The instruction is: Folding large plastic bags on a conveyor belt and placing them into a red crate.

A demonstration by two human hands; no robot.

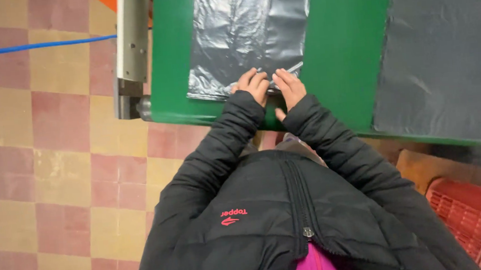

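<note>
A: Where are the hands placed?

B: Both are set at the near edge of the green bench [347, 48], approx. mid-way along it. The left hand [251, 86] is laid on the near end of the shiny grey plastic sheet [244, 33], fingers curled down onto the film. The right hand [288, 89] is pressed flat just beside it, fingers spread on the same end, thumb hung over the bench edge.

A: Grip state?

B: Nothing is seen clamped in either. Left is half-curled, right is open; whether film is pinched underneath can't be told.

A: And the sheet?

B: It's spread from the near edge toward the far edge, wrinkled.

A: Anything else?

B: A duller dark sheet [443, 47] is laid toward the bench's right end, well apart. A metal bracket [131, 41] is fixed at the left end. A red crate [472, 214] is seen on the floor, right.
</note>
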